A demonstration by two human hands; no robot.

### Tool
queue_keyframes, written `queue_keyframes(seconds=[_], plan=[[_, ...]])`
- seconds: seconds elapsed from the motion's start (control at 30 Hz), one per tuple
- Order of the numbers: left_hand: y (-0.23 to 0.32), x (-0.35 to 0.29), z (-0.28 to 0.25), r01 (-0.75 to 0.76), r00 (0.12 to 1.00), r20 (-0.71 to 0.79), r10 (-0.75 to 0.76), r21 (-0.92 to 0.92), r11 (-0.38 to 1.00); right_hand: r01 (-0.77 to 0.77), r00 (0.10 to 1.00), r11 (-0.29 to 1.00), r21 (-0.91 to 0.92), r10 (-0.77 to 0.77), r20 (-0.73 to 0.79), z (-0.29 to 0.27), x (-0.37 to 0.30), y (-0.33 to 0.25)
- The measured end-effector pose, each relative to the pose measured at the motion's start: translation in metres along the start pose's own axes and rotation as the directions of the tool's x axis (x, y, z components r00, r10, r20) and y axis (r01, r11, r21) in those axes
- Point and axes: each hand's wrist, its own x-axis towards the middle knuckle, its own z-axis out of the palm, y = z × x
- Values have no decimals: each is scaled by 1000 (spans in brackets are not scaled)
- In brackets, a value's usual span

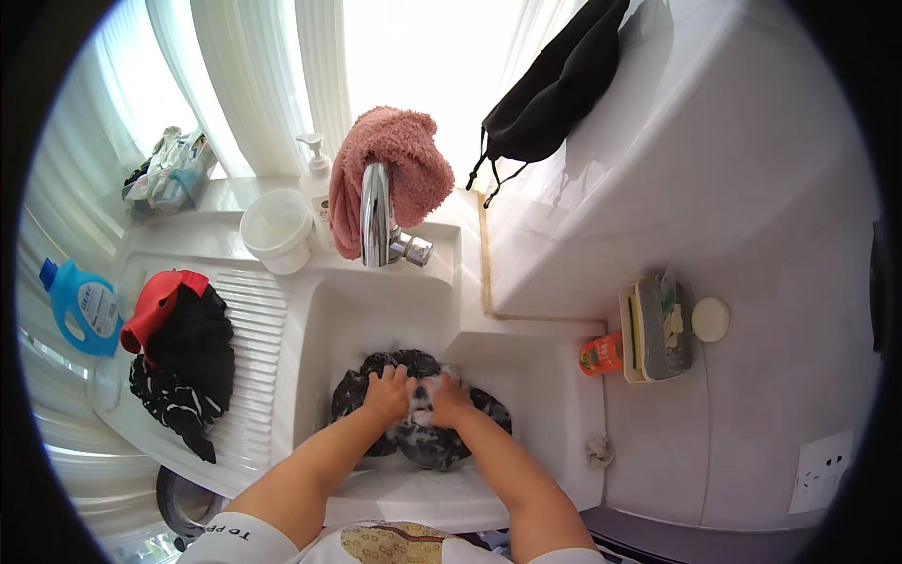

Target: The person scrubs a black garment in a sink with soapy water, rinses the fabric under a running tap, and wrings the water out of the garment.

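Observation:
A wet black garment [437, 451] lies bunched in the white sink [319, 320], with white suds over its middle. My left hand [387, 393] is closed on the cloth, fingers bent over its upper part. Close beside it, my right hand [449, 399] grips the same garment; its fingers are slightly blurred and partly lost among the suds. What kind of garment it is, I cannot tell. Above the sink stands a chrome faucet [376, 216], and a pink towel [413, 169] drapes around it.
On the ribbed washboard [254, 348] at left rest black clothes [197, 343] and a red piece [160, 305]. A blue detergent bottle [83, 305], white tub [276, 230] and pump bottle [318, 183] stand nearby. Right: an orange container [601, 355], a wall caddy [672, 352]; above, a black mask [554, 94].

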Motion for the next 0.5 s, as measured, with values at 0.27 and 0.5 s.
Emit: queue_keyframes(seconds=[0.27,0.5], plan=[[29,-31,-95,477,877,303,-373,-465,746,-219,965,976,14,218,-143,2,-105,42],[27,-59,-131,495,739,643,-199,-720,-486,-97,867,834,544,338,-365,-39,-114,-8]])
